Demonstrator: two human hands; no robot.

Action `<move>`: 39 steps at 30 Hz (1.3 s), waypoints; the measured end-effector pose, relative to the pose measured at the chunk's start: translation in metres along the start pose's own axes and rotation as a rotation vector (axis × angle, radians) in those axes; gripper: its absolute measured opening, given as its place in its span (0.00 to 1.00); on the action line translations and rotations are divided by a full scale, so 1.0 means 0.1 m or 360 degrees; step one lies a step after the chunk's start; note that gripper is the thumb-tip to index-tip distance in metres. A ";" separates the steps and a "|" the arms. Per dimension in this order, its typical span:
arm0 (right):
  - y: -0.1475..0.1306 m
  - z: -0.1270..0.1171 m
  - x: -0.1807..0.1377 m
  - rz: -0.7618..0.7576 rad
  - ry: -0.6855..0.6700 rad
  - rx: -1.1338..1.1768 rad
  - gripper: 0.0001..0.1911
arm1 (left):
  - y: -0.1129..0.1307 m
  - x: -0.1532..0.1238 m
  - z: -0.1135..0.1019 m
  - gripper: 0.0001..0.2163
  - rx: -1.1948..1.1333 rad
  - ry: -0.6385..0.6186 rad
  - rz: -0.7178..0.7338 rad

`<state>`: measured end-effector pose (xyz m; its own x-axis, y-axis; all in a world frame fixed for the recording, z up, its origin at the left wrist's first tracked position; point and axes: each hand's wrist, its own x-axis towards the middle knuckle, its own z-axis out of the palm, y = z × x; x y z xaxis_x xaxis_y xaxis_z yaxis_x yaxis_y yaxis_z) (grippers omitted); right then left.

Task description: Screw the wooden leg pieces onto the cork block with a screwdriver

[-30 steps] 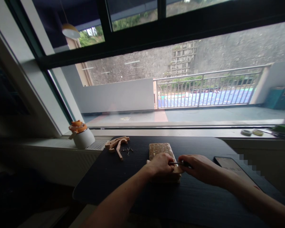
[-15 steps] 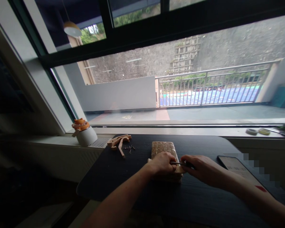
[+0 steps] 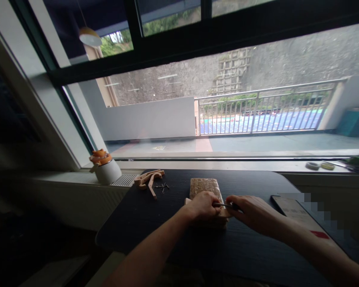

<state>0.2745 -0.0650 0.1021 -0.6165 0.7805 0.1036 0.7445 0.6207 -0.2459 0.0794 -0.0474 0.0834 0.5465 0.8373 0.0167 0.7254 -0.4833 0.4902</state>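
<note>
A brown block with a rough, shiny surface point(image 3: 204, 185) lies on the dark table. My left hand point(image 3: 204, 205) is closed over a pale wooden piece point(image 3: 225, 213) on top of the block, its fingertips around the front of a thin metal shaft. That shaft belongs to a screwdriver point(image 3: 223, 205) lying nearly level. Its dark handle is gripped by my right hand point(image 3: 248, 209). The tip is hidden by my left fingers, so I cannot tell what it touches. Curved wooden parts point(image 3: 151, 180) and several small screws point(image 3: 163, 187) lie at the table's far left.
The dark table point(image 3: 137, 227) stands against a window sill. A phone-like device with a lit screen point(image 3: 299, 217) lies at the right, under my right forearm. A white pot with an orange lid point(image 3: 107, 171) stands beyond the left edge. Tape rolls point(image 3: 312, 166) rest on the sill.
Both hands keep their places on the screwdriver and wooden piece. The whole view has shifted slightly; the right hand's grip looks nearly the same.
</note>
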 end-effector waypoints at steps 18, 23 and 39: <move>-0.30 -0.72 0.23 -0.0080 -0.0212 -0.0381 0.09 | -0.04 0.00 0.05 0.08 -0.0055 0.0034 0.0009; -0.36 -0.69 0.29 -0.0099 -0.0256 -0.0464 0.06 | -0.04 -0.01 0.05 0.07 -0.0061 0.0021 0.0036; -0.56 -0.74 0.39 -0.0119 -0.0403 -0.0581 0.09 | -0.03 0.00 0.02 0.06 -0.0099 -0.0007 0.0039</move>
<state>0.2276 -0.0638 0.1911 -0.6813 0.7181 -0.1422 0.7093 0.6956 0.1143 0.0780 -0.0470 0.0801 0.5657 0.8242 0.0256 0.6845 -0.4866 0.5428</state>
